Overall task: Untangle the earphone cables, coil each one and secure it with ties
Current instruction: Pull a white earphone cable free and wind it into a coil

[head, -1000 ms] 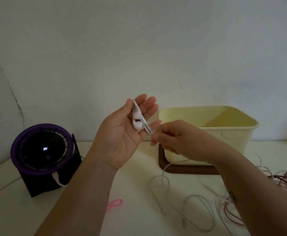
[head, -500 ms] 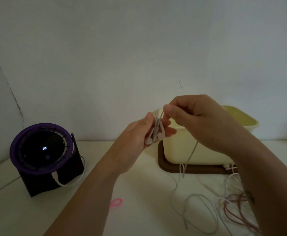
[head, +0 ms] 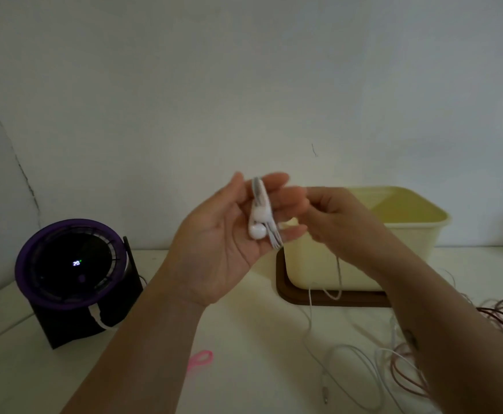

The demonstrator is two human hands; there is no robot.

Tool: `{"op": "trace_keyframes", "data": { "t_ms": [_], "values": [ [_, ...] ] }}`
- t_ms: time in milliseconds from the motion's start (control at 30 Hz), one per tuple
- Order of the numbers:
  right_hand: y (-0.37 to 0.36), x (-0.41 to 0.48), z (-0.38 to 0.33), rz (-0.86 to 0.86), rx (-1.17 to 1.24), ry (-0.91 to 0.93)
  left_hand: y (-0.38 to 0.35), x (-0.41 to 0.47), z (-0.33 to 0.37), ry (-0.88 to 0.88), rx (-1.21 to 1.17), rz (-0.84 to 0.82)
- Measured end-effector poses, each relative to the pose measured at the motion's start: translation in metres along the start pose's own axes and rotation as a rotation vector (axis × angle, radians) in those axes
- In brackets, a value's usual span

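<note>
Earphones (head: 258, 225) rest on outspread left hand (head: 214, 249); right hand (head: 336, 222) pinches cable (head: 339, 271).

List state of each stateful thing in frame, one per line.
left hand: palm up, fingers straight, coil lies across them
right hand: pinches the trailing cable
white earphone cable: partly coiled, rest trails to table, untied
earbuds: resting on left fingers
pink tie: loose on table, unused
reddish cables: tangled heap, table right
yellow tub: uncovered, on brown base
fan: display lit; spinning unclear
</note>
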State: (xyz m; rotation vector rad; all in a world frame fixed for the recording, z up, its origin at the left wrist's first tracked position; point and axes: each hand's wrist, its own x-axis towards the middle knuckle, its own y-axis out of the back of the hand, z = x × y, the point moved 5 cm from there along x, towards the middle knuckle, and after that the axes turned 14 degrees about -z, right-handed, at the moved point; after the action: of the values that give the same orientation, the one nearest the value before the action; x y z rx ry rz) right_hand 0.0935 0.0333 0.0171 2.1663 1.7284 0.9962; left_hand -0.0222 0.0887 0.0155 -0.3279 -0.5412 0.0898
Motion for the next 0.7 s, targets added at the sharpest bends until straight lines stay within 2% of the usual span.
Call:
{"op": "trace_keyframes", "data": {
  "t_ms": [100, 167, 233, 400, 533, 700],
  "values": [
    [-0.022, 0.001, -0.002, -0.199, -0.157, -0.027, 0.013, -0.002, 0.011, -0.116, -0.072, 0.157],
    [-0.033, -0.002, -0.006, -0.335, -0.24, -0.055, 0.023, -0.003, 0.012, -0.116, 0.03, 0.234],
    [-0.035, -0.005, -0.011, -0.389, -0.298, -0.068, 0.032, -0.004, 0.009, -0.071, 0.149, 0.287],
    [-0.02, -0.009, -0.03, -0.249, -0.315, 0.031, 0.039, -0.005, -0.003, 0.082, 0.433, 0.279],
    [0.0, -0.014, -0.043, -0.101, -0.229, 0.085, 0.035, -0.007, -0.011, 0.198, 0.792, 0.238],
    [0.013, -0.014, -0.039, 0.036, -0.228, 0.087, 0.022, -0.006, -0.02, 0.273, 0.81, 0.111]
  ]
}}
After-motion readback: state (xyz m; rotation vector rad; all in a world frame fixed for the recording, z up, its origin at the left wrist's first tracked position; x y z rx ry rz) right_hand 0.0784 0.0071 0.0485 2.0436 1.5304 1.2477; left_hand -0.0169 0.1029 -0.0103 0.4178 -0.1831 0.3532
